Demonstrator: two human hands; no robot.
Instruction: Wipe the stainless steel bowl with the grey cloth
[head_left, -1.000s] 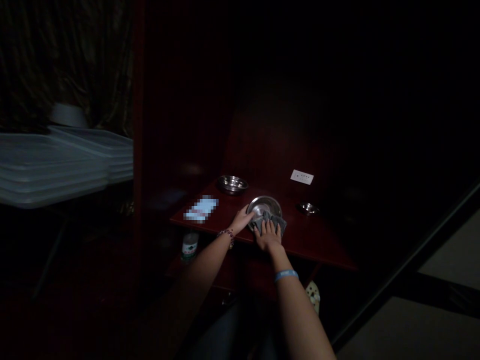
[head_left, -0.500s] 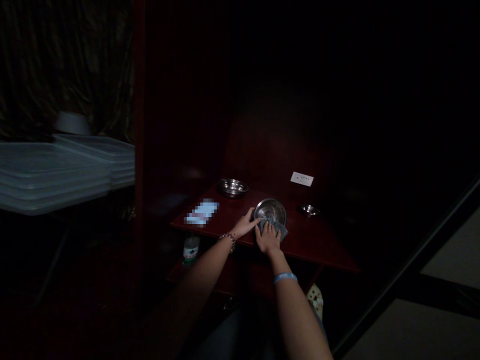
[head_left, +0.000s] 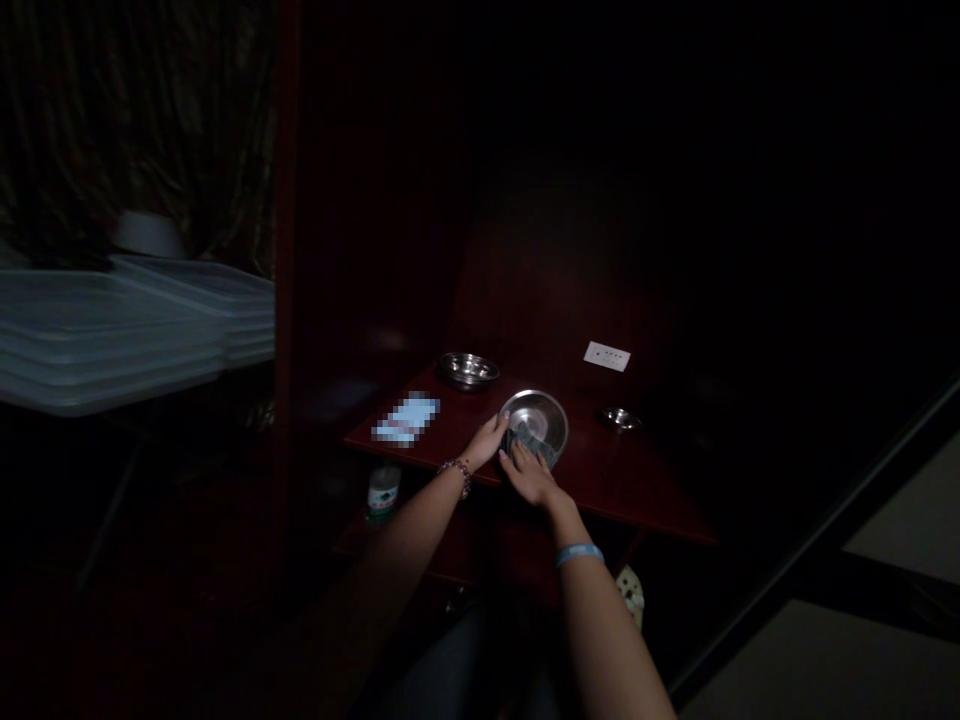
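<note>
A shiny metal bowl (head_left: 541,412) is tilted toward me above the front part of the dark red table (head_left: 615,480). My left hand (head_left: 487,443) grips its left rim, a beaded bracelet on the wrist. Against the bowl's lower inside lies a grey cloth (head_left: 536,444), with my right hand (head_left: 528,472) pressed on it, fingers spread over the fabric. A blue band circles the right wrist. Behind and left stand stacked metal bowls (head_left: 468,372); a smaller metal bowl (head_left: 619,419) sits at the right.
A blurred-out light blue item (head_left: 406,419) lies on the table's left. Below is a bottle (head_left: 382,493) with a green and white label. A white socket plate (head_left: 607,356) is on the back wall. Stacked translucent lids or trays (head_left: 112,340) stand far left, beyond the dark red partition (head_left: 286,300).
My right hand and the cloth have shifted left and slightly up along the bowl. The bowl has moved a little left, with my left hand still on its rim.
</note>
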